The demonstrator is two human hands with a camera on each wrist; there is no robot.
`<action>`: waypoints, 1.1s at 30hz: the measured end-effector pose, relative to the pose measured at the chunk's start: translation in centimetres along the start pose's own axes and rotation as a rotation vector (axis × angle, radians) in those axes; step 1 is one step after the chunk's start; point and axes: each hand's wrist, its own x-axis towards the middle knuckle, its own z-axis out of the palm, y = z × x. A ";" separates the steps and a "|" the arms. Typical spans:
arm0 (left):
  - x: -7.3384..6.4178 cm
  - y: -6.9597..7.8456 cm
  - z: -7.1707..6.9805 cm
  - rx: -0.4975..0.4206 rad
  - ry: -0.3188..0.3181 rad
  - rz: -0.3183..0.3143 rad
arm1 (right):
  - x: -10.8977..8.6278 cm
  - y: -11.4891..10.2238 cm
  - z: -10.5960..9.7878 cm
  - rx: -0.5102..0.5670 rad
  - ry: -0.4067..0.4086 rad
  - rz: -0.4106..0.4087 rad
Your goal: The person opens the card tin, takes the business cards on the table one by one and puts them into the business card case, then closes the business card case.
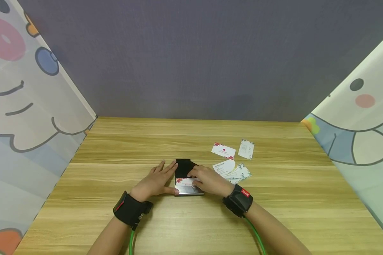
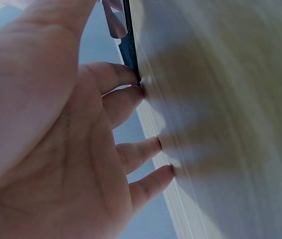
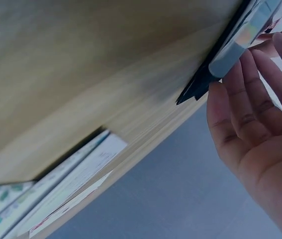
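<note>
Roughly midway between the side edges of the counter (image 1: 114,141), the silver-and-black case (image 1: 189,190) was judged light, stiff, slick and best held by its sides, the left hand (image 1: 156,181) being spread beside it, any pinch by the right hand (image 1: 208,180) indeterminable.

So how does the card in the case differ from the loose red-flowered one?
The case card sits square in the case; the loose card lies askew on the table. The right hand partly covers the case card; the loose card shows whole. Both are white with red print.
</note>
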 end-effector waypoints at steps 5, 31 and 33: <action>0.0 0.1 -0.1 -0.004 -0.002 0.003 | -0.6 0.9 -0.6 0.038 0.036 0.017; -0.2 0.1 -0.1 -0.019 0.004 0.015 | -5.2 8.1 -2.6 -0.013 0.060 0.184; -0.2 0.0 0.0 -0.017 0.005 0.015 | -5.4 8.2 -2.8 -0.010 0.056 0.190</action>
